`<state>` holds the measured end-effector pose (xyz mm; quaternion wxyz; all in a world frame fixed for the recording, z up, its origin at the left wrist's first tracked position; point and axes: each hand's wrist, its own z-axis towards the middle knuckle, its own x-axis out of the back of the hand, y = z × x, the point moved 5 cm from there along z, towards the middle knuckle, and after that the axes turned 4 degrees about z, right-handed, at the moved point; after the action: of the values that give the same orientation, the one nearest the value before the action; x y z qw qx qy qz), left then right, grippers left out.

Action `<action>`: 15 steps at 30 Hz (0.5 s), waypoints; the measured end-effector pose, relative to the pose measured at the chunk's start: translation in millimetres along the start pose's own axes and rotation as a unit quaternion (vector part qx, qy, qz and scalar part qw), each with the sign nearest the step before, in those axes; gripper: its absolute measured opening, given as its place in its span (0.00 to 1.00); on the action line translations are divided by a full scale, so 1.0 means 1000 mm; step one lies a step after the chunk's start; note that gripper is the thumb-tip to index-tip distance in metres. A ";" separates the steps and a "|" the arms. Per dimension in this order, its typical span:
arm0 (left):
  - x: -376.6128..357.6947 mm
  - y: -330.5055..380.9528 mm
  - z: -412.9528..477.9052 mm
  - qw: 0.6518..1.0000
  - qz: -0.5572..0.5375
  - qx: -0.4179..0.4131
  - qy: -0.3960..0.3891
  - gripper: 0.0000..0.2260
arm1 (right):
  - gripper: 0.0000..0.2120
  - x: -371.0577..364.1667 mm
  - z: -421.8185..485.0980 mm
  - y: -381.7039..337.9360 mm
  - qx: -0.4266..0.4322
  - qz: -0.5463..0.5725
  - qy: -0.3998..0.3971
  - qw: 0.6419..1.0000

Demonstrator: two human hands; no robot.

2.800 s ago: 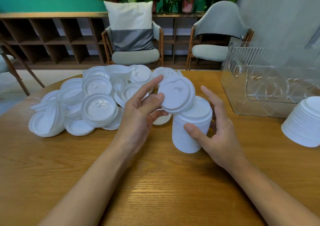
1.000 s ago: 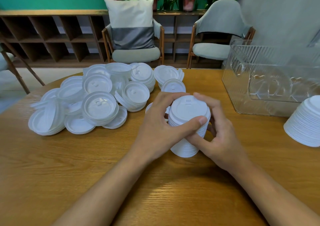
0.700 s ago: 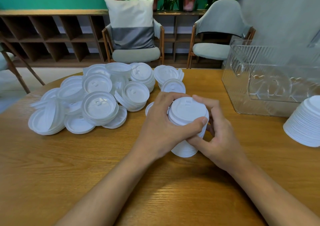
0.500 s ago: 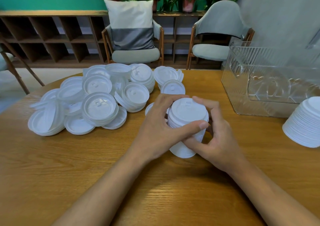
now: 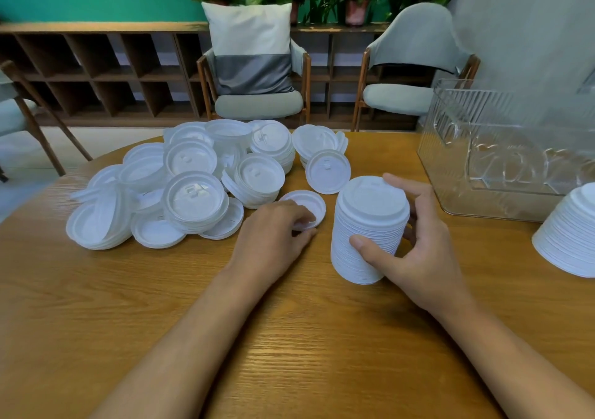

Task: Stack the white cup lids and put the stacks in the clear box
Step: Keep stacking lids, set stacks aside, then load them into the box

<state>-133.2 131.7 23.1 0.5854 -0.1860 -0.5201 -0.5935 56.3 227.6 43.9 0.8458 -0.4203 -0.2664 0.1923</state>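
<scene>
Ribbed white lid stack [image 5: 370, 225], centre frame, gripped by curled right hand [image 5: 428, 257]; flat round lid [image 5: 307, 203] pinched by left hand [image 5: 270, 241].

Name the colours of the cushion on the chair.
The cushion is white above, grey below; head view.

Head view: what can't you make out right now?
Second stack: cut off by the right frame edge.
Clear box: right end out of frame; ribbed walls and glare mask its inside.
Tall stack: right side hidden by the right hand gripping it.
Loose lid: near edge under the left hand pinching it.
Lid pile: lower lids buried.
</scene>
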 end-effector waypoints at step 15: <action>0.030 0.019 -0.001 0.974 -0.177 0.037 0.138 0.20 | 0.35 0.002 0.000 0.001 -0.008 0.026 0.024 0.999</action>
<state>-123.2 120.0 55.2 0.5438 0.0146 -0.4804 -0.6880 57.4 228.9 43.9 0.8433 -0.4385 -0.2365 0.2017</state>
